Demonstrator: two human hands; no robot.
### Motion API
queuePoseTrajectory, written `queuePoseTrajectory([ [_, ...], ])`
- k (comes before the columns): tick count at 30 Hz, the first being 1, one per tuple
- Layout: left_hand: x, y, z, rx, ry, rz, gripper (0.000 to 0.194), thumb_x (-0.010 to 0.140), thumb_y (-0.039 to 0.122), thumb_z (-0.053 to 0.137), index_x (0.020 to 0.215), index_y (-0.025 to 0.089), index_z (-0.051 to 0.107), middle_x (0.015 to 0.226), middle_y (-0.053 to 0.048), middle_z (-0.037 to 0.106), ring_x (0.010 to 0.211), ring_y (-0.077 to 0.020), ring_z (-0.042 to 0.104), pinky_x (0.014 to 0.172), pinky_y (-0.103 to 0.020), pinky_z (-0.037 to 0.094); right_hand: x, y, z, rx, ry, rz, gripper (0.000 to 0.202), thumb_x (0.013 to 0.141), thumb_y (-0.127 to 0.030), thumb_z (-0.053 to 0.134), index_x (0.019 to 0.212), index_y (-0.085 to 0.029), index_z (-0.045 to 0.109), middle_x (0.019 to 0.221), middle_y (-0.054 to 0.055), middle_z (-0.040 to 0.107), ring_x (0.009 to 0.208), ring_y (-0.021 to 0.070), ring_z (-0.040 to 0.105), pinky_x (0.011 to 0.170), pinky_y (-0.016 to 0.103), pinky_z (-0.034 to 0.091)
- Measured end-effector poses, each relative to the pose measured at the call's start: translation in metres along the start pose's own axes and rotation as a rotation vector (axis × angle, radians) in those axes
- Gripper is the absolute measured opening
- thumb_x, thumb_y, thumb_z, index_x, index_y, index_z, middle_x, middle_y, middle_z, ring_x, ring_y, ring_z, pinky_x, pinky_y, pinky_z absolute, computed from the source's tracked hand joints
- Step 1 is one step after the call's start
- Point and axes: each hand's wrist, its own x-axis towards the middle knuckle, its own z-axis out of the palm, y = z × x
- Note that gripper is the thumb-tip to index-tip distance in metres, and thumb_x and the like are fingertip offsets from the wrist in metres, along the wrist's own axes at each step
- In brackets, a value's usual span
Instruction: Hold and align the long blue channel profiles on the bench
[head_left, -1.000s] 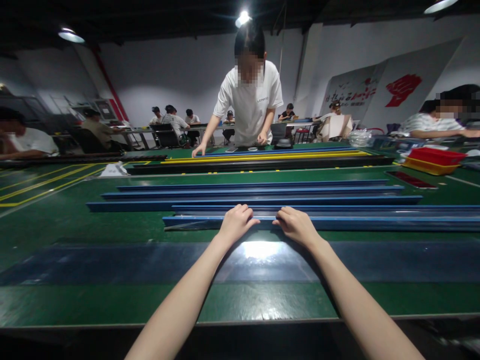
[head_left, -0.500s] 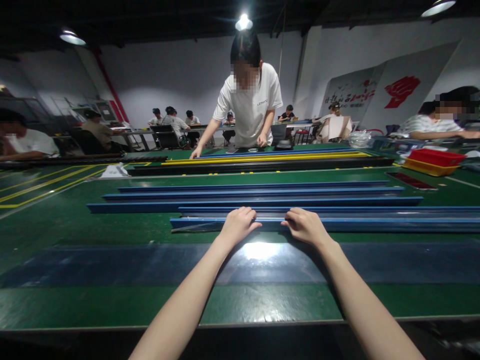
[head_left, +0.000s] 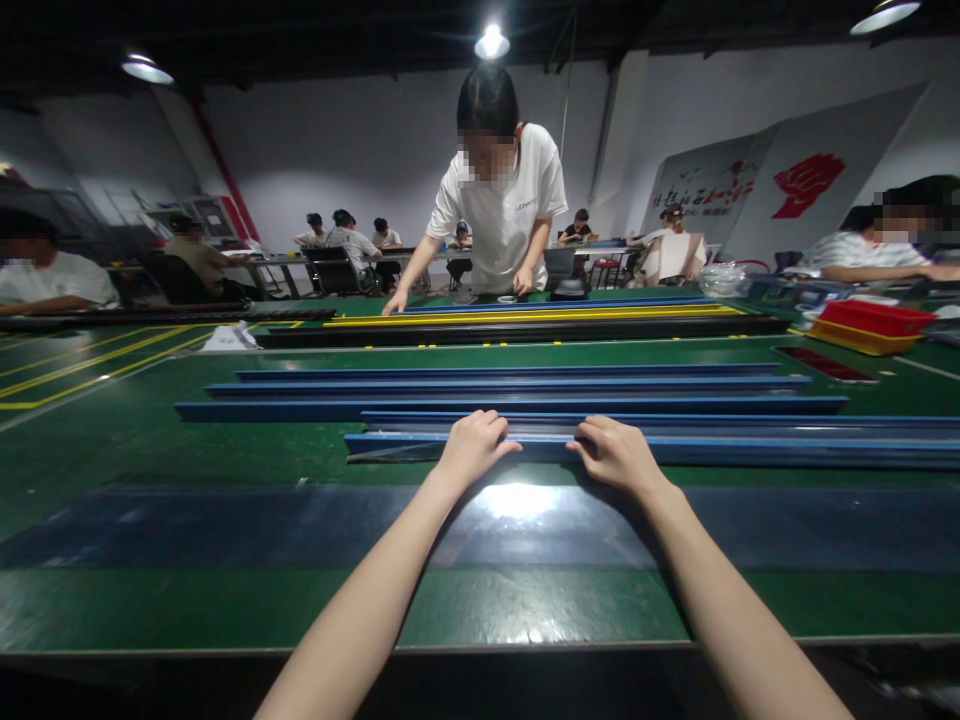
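Counter [head_left: 525, 612], green; blue channel [head_left: 787, 450] under two-handed grip.
Glossy strip [head_left: 225, 525] runs along the near edge; the channel lies parallel just behind it, right end out of view. Step in hand, judged: steadying or working the channel's front wall. Next move would call for even pressure from both hands, given the length. Left hand [head_left: 474, 442] and right hand [head_left: 613, 452] grasp it opposite the near edge's middle, apart, forearms [head_left: 360, 590] slanting inward, fingers [head_left: 491, 424] curled over.
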Motion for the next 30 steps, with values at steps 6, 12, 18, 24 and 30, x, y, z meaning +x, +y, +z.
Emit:
queuePoseTrajectory([
  [6,0.0,-0.0008,-0.0004,0.026,-0.009,-0.026,0.033,0.078,0.051,0.051,0.072,0.019,0.056,0.076,-0.001,0.058,0.073,-0.0149,0.052,0.06,-0.023,0.035,-0.0008,0.0002,0.0009,-0.004,-0.001,-0.002,0.026,0.083,-0.034,0.044,0.068,-0.018,0.057,0.072,0.004,0.059,0.069,0.0148,0.053,0.058,0.025,0.03],
  [12,-0.0002,0.0002,0.0004,0.057,-0.085,-0.023,0.036,0.082,0.05,0.046,0.073,0.017,0.058,0.079,-0.003,0.062,0.077,-0.0163,0.055,0.061,-0.024,0.037,-0.0007,-0.0021,-0.0011,-0.031,-0.042,-0.006,0.024,0.084,-0.033,0.043,0.072,-0.018,0.057,0.076,0.005,0.061,0.072,0.016,0.053,0.06,0.025,0.031],
  [18,-0.0016,0.0035,0.0034,0.084,-0.156,-0.035,0.039,0.086,0.048,0.038,0.079,0.017,0.06,0.086,-0.005,0.063,0.083,-0.0175,0.057,0.062,-0.024,0.04,0.0005,-0.006,0.0005,-0.05,-0.172,0.02,0.026,0.088,-0.031,0.037,0.082,-0.018,0.059,0.083,0.005,0.063,0.079,0.0164,0.056,0.063,0.024,0.032],
  [24,-0.0018,0.0033,0.0046,0.082,-0.135,-0.024,0.038,0.086,0.048,0.038,0.082,0.017,0.06,0.092,-0.003,0.062,0.088,-0.0165,0.056,0.068,-0.024,0.043,-0.0007,-0.0052,0.0016,-0.04,-0.205,0.053,0.031,0.088,-0.035,0.035,0.087,-0.019,0.06,0.092,0.006,0.064,0.087,0.0173,0.055,0.069,0.025,0.034],
  [30,-0.0026,0.0046,0.004,0.08,-0.111,-0.022,0.038,0.086,0.048,0.038,0.081,0.017,0.06,0.094,-0.004,0.061,0.088,-0.0165,0.055,0.071,-0.025,0.043,0.0005,-0.0064,0.0036,0.013,-0.123,-0.023,0.033,0.087,-0.038,0.038,0.09,-0.017,0.062,0.1,0.007,0.063,0.094,0.019,0.053,0.078,0.028,0.033],
])
